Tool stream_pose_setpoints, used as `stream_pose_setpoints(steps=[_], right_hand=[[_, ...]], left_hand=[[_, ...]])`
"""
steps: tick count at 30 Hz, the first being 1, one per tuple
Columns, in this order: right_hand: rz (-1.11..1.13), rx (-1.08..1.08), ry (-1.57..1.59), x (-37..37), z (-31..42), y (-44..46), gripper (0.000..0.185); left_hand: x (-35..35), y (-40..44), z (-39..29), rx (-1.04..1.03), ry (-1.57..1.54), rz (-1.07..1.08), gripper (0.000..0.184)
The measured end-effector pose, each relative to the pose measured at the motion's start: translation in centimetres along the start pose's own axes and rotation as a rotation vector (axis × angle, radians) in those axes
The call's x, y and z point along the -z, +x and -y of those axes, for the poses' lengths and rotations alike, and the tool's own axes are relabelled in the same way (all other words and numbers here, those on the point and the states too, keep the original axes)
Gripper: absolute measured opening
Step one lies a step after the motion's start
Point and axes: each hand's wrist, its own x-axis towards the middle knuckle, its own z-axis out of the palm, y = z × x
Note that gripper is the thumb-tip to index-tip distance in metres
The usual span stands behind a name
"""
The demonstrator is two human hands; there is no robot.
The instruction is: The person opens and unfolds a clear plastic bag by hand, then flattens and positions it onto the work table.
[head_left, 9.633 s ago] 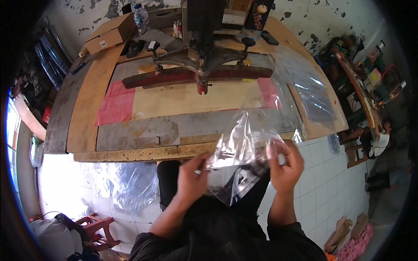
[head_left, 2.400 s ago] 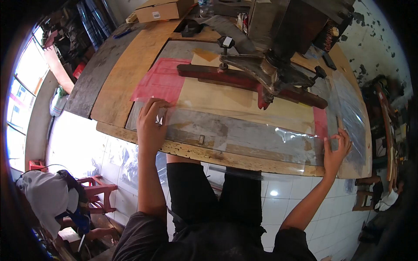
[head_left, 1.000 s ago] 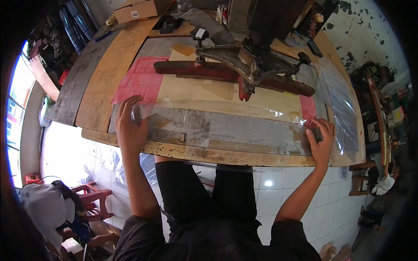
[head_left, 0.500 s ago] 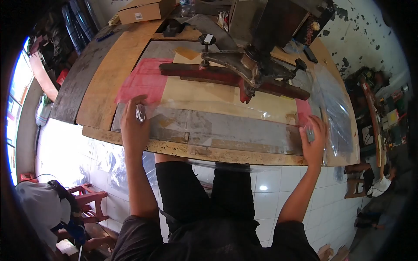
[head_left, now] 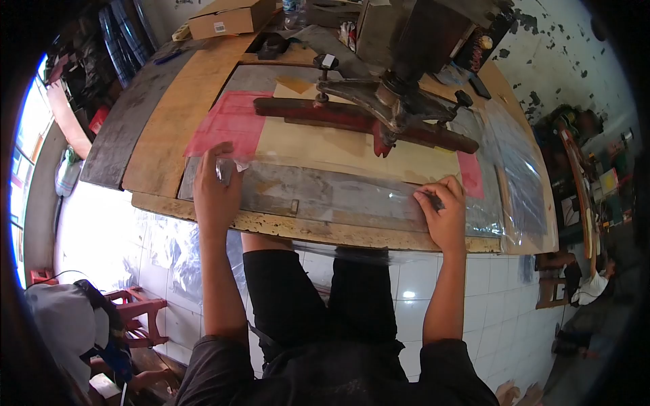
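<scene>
A clear plastic sheet [head_left: 352,193] stretches between my two hands, above the grey plate at the front of the table. My left hand [head_left: 218,186] is closed on its left end, where the crumpled film glints between thumb and fingers. My right hand [head_left: 445,213] pinches the sheet's front right part between thumb and fingertips. Just beyond my hands lie a pink sheet [head_left: 227,122] and a cream panel [head_left: 352,149]. Over them sits the dark red bar [head_left: 305,111] of a heavy metal press [head_left: 396,95], its forked tip pointing toward me.
More clear plastic [head_left: 525,179] lies on the table's right side. A cardboard box [head_left: 230,19] and a dark phone-like object [head_left: 479,86] are at the back. Below left, a person sits near a red stool [head_left: 142,311]; other people are at the right.
My right hand has moved left from the right end of the plate, and its fingers now pinch the plastic. My left hand has shifted slightly right.
</scene>
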Motion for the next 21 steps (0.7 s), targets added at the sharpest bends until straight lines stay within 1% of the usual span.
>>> stream_pose_setpoints(steps=[1, 2, 3, 4, 6, 7, 9, 10, 12, 14, 15, 17, 18, 19, 20, 21], right_hand=[[-0.013, -0.004, 0.047, 0.1, 0.1, 0.0, 0.014], [-0.015, -0.006, 0.048, 0.2, 0.2, 0.0, 0.014], [-0.047, 0.061, 0.012, 0.2, 0.3, 0.2, 0.013], [-0.078, 0.131, -0.020, 0.0, 0.5, 0.4, 0.012], [-0.081, 0.131, -0.020, 0.0, 0.4, 0.4, 0.011], [-0.085, 0.123, -0.028, -0.1, 0.3, 0.4, 0.011], [-0.088, 0.118, -0.019, -0.1, 0.5, 0.4, 0.011], [-0.092, 0.104, -0.019, -0.1, 0.6, 0.3, 0.011], [-0.100, 0.110, 0.003, -0.2, 0.5, 0.1, 0.011], [-0.114, 0.122, 0.020, -0.2, 0.4, 0.3, 0.011], [-0.136, 0.151, 0.006, -0.2, 0.3, 0.2, 0.010], [-0.156, 0.186, -0.006, 0.0, 0.3, 0.0, 0.010], [-0.201, 0.209, -0.021, 0.1, 0.6, -0.1, 0.010], [-0.249, 0.233, -0.035, 0.2, 0.7, -0.1, 0.011], [-0.252, 0.237, -0.035, 0.3, 0.7, -0.2, 0.011], [-0.277, 0.272, -0.045, 0.4, 0.6, -0.4, 0.012]], left_hand=[[-0.2, 0.0, -0.1, -0.003, -0.002, 0.003, 0.042], [-0.3, 0.1, -0.2, -0.044, 0.037, -0.076, 0.045], [-0.3, 0.1, -0.3, -0.085, 0.077, -0.158, 0.049], [-0.2, 0.1, -0.6, -0.085, 0.083, -0.164, 0.049], [-0.1, -0.4, -2.0, -0.181, 0.154, -0.319, 0.056], [-0.1, -1.1, -2.6, -0.180, 0.164, -0.329, 0.056], [-0.4, -3.6, -4.0, -0.276, 0.192, -0.453, 0.068], [-0.9, -5.2, -4.3, -0.273, 0.199, -0.453, 0.068], [-2.1, -8.5, -4.3, -0.371, 0.059, -0.530, 0.062], [-2.0, -9.6, -5.1, -0.405, -0.117, -0.174, 0.051], [-2.1, -9.2, -6.2, -0.402, -0.115, -0.178, 0.051], [-2.6, -7.8, -8.8, -0.200, -0.114, 0.111, 0.049], [-2.9, -7.6, -9.1, -0.198, -0.113, 0.105, 0.049], [-3.1, -7.4, -9.3, -0.174, -0.118, 0.085, 0.054], [-3.3, -7.2, -9.6, -0.152, -0.124, 0.067, 0.060], [-3.5, -7.2, -10.3, -0.155, -0.124, 0.065, 0.060]])
